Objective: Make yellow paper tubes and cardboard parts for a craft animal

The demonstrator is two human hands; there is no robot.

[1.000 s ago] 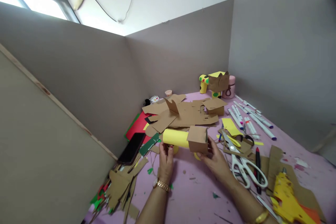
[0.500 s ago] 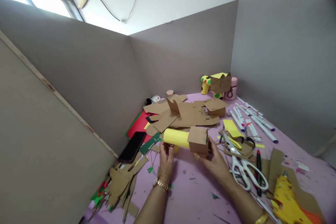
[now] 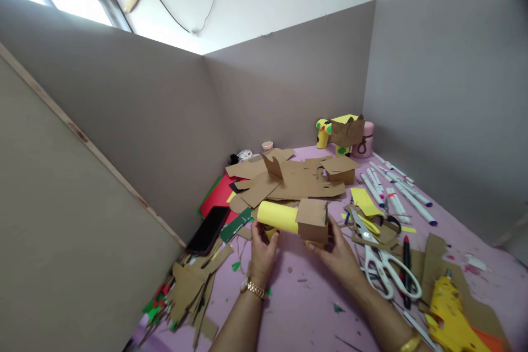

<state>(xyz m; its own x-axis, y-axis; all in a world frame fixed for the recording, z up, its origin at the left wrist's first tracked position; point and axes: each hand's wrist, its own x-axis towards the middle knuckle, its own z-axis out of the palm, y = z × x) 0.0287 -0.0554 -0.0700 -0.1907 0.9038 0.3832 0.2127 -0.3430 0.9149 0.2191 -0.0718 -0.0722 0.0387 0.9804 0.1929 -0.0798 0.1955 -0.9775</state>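
Grey partitions [image 3: 289, 88] meet behind a lilac worktop [image 3: 297, 308] strewn with craft materials. Over the middle of the worktop, toward its near edge, two bare hands hold a yellow tube [image 3: 277, 216] lying sideways, with a brown cardboard box [image 3: 312, 221] at its right end. The left hand [image 3: 264, 253] has its fingers and thumb closed around a yellow piece under the tube's left end; the right hand [image 3: 336, 256] grips the box's right side and underside. Whether the underside touches the worktop cannot be told. Flat cardboard pieces [image 3: 297, 179] spread toward the far edge. Beside the left edge are a dark phone [image 3: 208, 230] and, nearer, cardboard scraps [image 3: 187, 289]. White-handled scissors [image 3: 373, 261] lie right of the right hand, markers [image 3: 406, 192] line the right side, and a yellow glue gun [image 3: 449, 308] occupies the near right corner.
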